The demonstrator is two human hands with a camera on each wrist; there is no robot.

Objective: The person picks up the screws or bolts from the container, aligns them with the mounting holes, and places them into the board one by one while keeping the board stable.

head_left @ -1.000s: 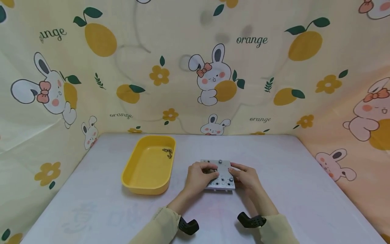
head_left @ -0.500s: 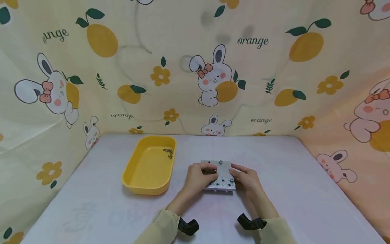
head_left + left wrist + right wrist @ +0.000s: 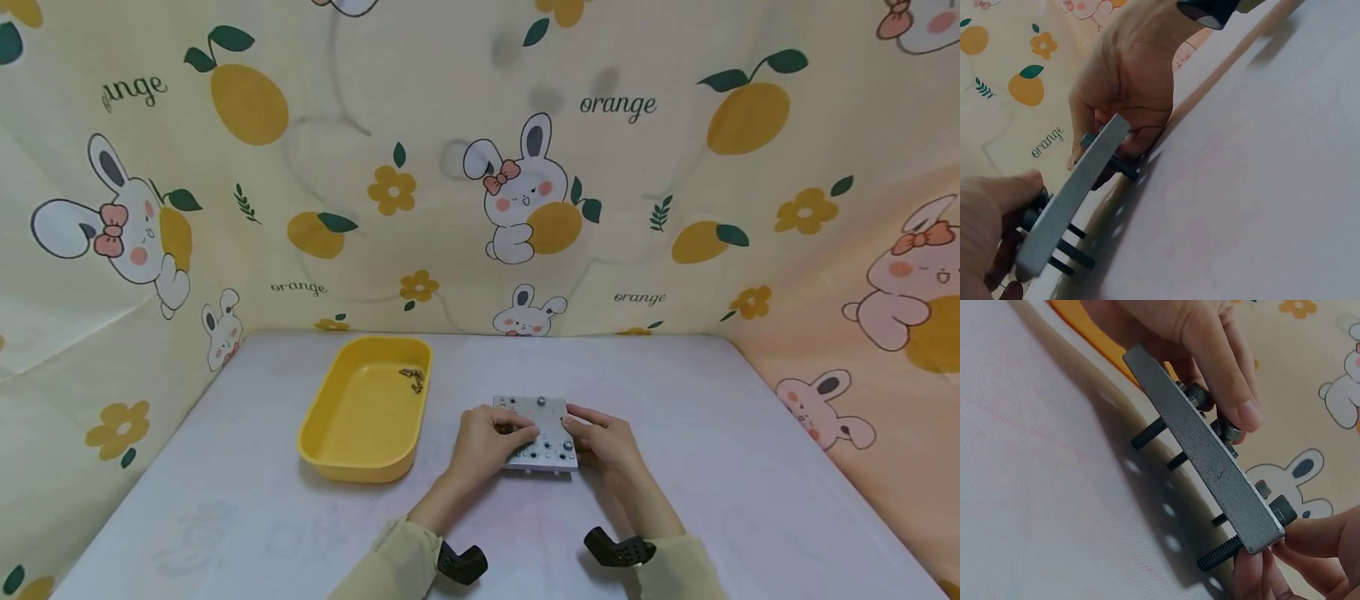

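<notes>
A grey metal plate with several holes and bolts is held just above the white table. My right hand grips its right edge, thumb on the top face and fingers beneath. Over the plate's left part is my left hand, its thumb and fingers pinching a small dark bolt. In the right wrist view, socket-head bolts such as the corner bolt sit in the plate, their threaded shanks sticking out below. The left wrist view shows the plate edge-on.
A yellow tray stands on the table to the left, with several small screws at its far right side. Behind the white table hangs a printed cloth backdrop that also runs down both sides.
The left fingers have curled in and drawn slightly back toward the thumb over the plate. The right hand and plate stay nearly where they were.
</notes>
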